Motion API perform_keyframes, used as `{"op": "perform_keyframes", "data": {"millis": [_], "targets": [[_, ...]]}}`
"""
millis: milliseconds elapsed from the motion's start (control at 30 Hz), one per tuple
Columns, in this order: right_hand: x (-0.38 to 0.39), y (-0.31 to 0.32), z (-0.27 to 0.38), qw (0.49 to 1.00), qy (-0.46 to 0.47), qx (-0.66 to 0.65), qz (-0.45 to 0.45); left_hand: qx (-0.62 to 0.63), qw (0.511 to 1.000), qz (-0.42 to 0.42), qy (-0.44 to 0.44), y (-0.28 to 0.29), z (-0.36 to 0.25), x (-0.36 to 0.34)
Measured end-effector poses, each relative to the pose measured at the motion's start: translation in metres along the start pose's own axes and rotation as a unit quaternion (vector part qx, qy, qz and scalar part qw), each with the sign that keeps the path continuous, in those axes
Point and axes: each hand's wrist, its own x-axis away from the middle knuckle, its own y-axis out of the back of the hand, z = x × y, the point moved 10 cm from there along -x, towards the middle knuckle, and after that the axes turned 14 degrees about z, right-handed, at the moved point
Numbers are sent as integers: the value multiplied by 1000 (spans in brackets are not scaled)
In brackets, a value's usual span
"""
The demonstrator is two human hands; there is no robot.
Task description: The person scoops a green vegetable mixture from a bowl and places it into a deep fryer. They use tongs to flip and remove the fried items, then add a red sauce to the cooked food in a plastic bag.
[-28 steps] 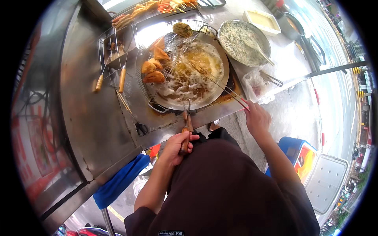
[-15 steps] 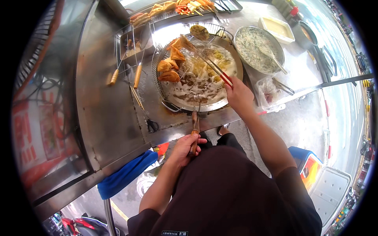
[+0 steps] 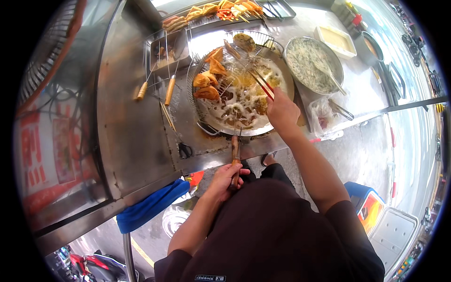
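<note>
My right hand (image 3: 283, 113) is closed round long red-handled tongs (image 3: 263, 85), which reach over the frying oil. A brownish piece shows near their far end; whether they grip it is unclear. My left hand (image 3: 226, 181) wraps the wooden handle of a metal-shafted utensil (image 3: 235, 152); its far end is lost in the foam. Bubbling oil fills the wide round pan (image 3: 265, 129). Golden fried triangles (image 3: 206, 92) lie on the wire rack (image 3: 192, 96) along its left side. A round browned fritter (image 3: 244, 42) is at the back of the rack.
Right of the pan stands a bowl of pale batter (image 3: 307, 63) with a spoon (image 3: 331, 75). Behind it is a white tub (image 3: 336, 41). Wood-handled tools (image 3: 170, 91) and black-handled scissors (image 3: 185, 150) lie left. Skewered food (image 3: 230, 11) lines the back. A blue cloth (image 3: 152, 204) hangs in front.
The tongs have shifted slightly within the pan, and their angle has changed a little. My left hand keeps its hold on the wooden handle. The whole view has shifted slightly.
</note>
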Motion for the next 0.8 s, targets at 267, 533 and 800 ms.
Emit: {"op": "perform_keyframes", "data": {"millis": [267,533,800], "targets": [[8,-17,8,998,5,12,58,4,1000,-6,1,-4,-3,-5],[-31,46,-67,998,-13,40,44,27,1000,-9,-9,-8,1,-3],[-63,65,-70,993,-1,72,97,53,998,-34,-28,-14,4,-1]]}}
